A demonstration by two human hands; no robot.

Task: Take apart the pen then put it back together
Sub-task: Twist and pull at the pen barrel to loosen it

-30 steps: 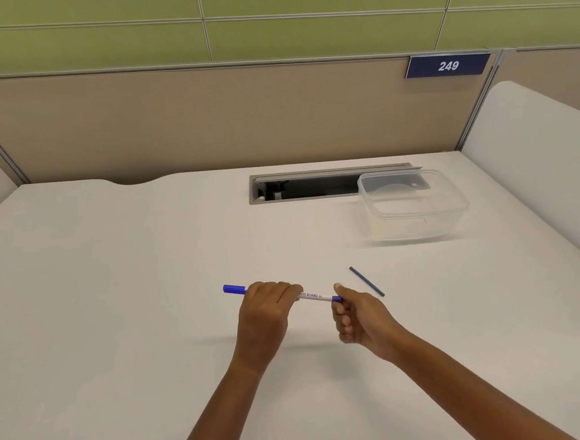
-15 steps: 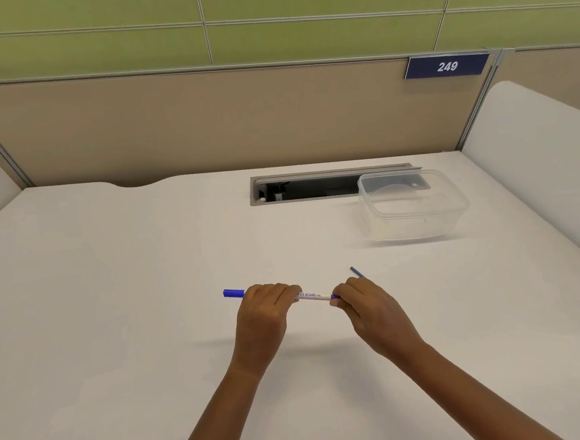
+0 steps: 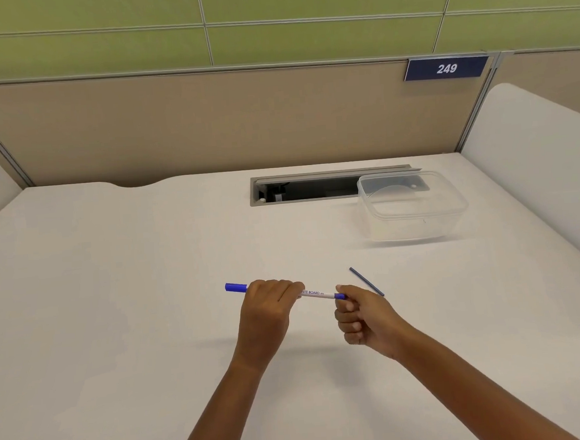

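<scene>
the pen (image 3: 316, 293) is held level in the air above the desk (image 3: 115, 300), between the two hands. the left hand (image 3: 265, 311) is closed around the middle of its white barrel, so the blue cap end comes out past the knuckles on the far-left side. i think this grip is there to keep the barrel from turning. the right hand (image 3: 360, 316) is pinching the small blue piece at the other end with thumb and first finger, the other fingers curled in; this looks like a twisting or pulling hold on the end plug.

just behind the right fingers a thin dark refill (image 3: 366, 282) lies on the desk, apart from the pen, so the pen seems already partly taken apart. well beyond the fingers stands a clear plastic container (image 3: 413, 207), near the cable slot (image 3: 310, 188).
</scene>
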